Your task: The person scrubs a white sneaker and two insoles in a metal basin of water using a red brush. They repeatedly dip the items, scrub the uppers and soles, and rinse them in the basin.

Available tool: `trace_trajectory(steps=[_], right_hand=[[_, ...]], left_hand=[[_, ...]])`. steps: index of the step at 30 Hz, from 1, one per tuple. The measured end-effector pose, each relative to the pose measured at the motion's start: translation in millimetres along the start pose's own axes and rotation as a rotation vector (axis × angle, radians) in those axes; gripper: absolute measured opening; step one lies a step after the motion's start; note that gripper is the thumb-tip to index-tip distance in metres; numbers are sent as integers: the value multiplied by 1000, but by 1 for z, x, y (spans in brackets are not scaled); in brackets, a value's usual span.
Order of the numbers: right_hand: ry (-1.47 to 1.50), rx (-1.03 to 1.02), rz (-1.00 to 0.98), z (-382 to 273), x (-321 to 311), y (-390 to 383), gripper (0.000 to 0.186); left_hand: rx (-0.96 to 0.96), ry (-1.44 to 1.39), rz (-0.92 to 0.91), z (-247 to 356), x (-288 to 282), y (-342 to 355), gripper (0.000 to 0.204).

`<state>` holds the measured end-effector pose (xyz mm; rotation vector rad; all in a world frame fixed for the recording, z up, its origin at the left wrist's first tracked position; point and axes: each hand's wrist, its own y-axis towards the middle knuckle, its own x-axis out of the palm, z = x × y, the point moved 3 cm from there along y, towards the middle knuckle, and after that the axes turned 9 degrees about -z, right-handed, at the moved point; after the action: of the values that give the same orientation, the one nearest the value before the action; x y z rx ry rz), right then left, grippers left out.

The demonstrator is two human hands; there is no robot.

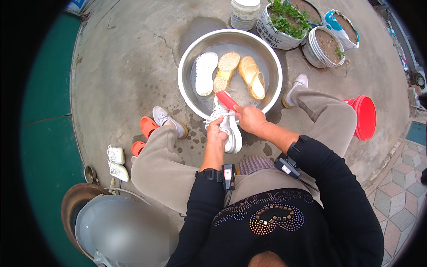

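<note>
My left hand [215, 134] is closed round a white lace-up sneaker [233, 132], held over the near rim of a wide metal basin [182, 80]. In my right hand [251, 119] is a red-handled brush [226, 100], laid against the sneaker's upper; its bristles are hidden. Inside the basin, in shallow cloudy water, a white shoe [205, 73] lies sole up at the left. Beside it a yellow shoe [227, 66] also shows its sole. The other yellow shoe [252, 78], with a strap, rests upright at the right.
Behind the basin stand a white lidded bucket [245, 15] and a planted sack [278, 35]. A red bucket [365, 118] is at the right. Orange clogs [148, 126] and white shoes [118, 169] sit on the concrete at the left, near a large water container [86, 222].
</note>
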<state>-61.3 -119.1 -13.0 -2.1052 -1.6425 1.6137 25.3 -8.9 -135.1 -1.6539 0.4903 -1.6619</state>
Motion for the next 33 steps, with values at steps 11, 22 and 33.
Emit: trace_trajectory(steps=[11, 22, 33], right_hand=[[167, 189, 115, 15, -3, 46, 30], [313, 259, -158, 103, 33, 97, 44], [1141, 511, -419, 88, 59, 110, 34]], left_hand=[[31, 138, -5, -4, 1, -2, 38], [275, 151, -16, 35, 37, -25, 39], [216, -70, -43, 38, 43, -10, 47]])
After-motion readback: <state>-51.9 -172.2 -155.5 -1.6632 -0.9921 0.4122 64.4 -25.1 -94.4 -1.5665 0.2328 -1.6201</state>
